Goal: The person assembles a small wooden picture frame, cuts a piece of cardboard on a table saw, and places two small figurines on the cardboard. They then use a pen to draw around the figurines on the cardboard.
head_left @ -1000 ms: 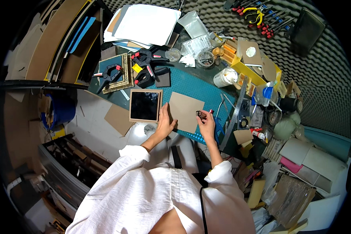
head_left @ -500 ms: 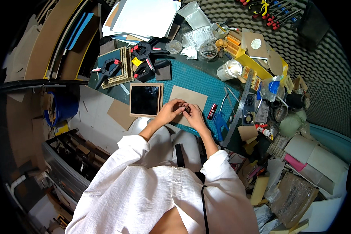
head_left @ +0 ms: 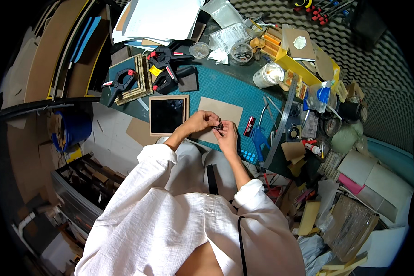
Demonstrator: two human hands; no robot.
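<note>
Item 1: left hand (head_left: 198, 122), fingers curled, pinching 1 side of a small dark object (head_left: 219, 126). Item 2: right hand (head_left: 227, 136), fingers closed on the other side of the same object. Both hands meet above the near edge of the surface (head_left: 124, 110); the object is too small to identify.

Item 3: tan cardboard sheet (head_left: 221, 112), flat on the teal cutting mat (head_left: 225, 89), directly under and beyond the hands.

Item 4: small wooden frame with black panel (head_left: 168, 115), flat, just left of the left hand, beside the cardboard sheet.

Item 5: ornate gilt frame (head_left: 133, 78), further back on the left, gripped by black spring clamps with red tips (head_left: 163, 64).

Item 6: red utility knife (head_left: 249, 126), lying just right of the cardboard sheet, near the right hand.

Item 7: blue-handled tool (head_left: 258, 138), beside the knife on the mat.

Item 8: steel ruler (head_left: 283, 120), long, set diagonally along the mat's right edge.

Item 9: white tin (head_left: 269, 75), on its side at the mat's far right corner.

Item 10: yellow tray (head_left: 303, 60), behind the tin, holding card pieces.

Item 11: stack of white paper (head_left: 163, 18), at the back of the surface.

Item 12: white long-sleeved shirt (head_left: 170, 221), worn by the person, filling the lower foreground.
</note>
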